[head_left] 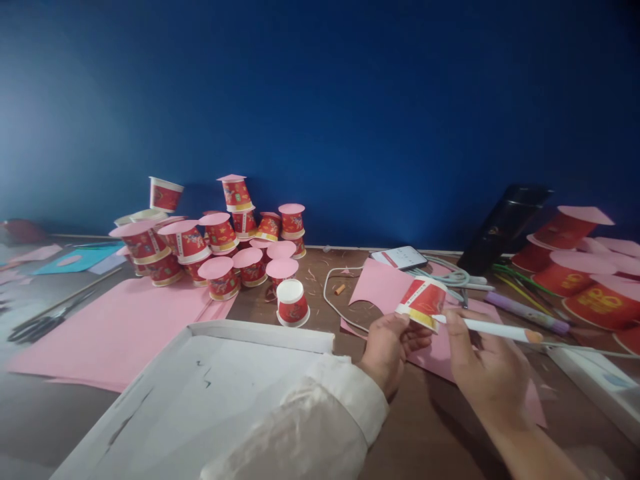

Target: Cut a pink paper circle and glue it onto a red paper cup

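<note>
Between hands — red-white cup (424, 299), gold-banded; left hand (390, 350) pinching rim, right hand (483, 363) gripping pen (487, 327).

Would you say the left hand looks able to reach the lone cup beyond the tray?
Probably yes: nothing tall stands between the left hand and the lone cup, though its fingers already hold another cup.

Bare left hand (387, 353) raised with thumb and curled fingers closed in a grip, left forearm covered by a loose off-white fabric sleeve (325, 420), bare right hand (485, 367) held just beside, thumb and fingers pinched, bare right forearm (533, 450) angled toward the lower right.
</note>
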### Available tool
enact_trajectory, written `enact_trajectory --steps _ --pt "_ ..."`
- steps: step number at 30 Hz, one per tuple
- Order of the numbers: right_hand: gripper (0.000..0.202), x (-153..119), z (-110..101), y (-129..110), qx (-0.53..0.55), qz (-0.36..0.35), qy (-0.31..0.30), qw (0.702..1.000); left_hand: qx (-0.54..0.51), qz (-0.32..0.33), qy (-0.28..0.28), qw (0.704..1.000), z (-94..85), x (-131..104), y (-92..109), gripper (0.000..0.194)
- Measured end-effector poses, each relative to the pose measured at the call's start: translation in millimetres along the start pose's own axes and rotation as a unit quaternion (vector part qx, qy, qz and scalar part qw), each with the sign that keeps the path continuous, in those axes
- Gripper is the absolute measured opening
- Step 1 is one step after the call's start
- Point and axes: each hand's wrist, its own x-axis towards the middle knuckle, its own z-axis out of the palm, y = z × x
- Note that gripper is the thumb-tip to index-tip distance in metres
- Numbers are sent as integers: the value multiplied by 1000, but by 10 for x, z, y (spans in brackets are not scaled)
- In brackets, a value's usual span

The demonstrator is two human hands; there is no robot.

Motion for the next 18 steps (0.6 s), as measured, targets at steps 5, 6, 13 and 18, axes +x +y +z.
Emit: enact_trajectory --steps 5,6,13,18 --pt "29 -2 -14 9 -9 3 4 1000 -11 -6 4 1000 -8 -7 7 18" --pt "30 2 -16 1 -5 -2 7 1000 -4 -8 1 1000 -11 -11 5 18" --pt "28 16 -30 -48 32 -19 2 999 13 -16 -8 1000 -10 -21 3 18" --pt "25 52 -75 -74 55 5 37 998 -15 -24 10 1000 -10 0 11 14"
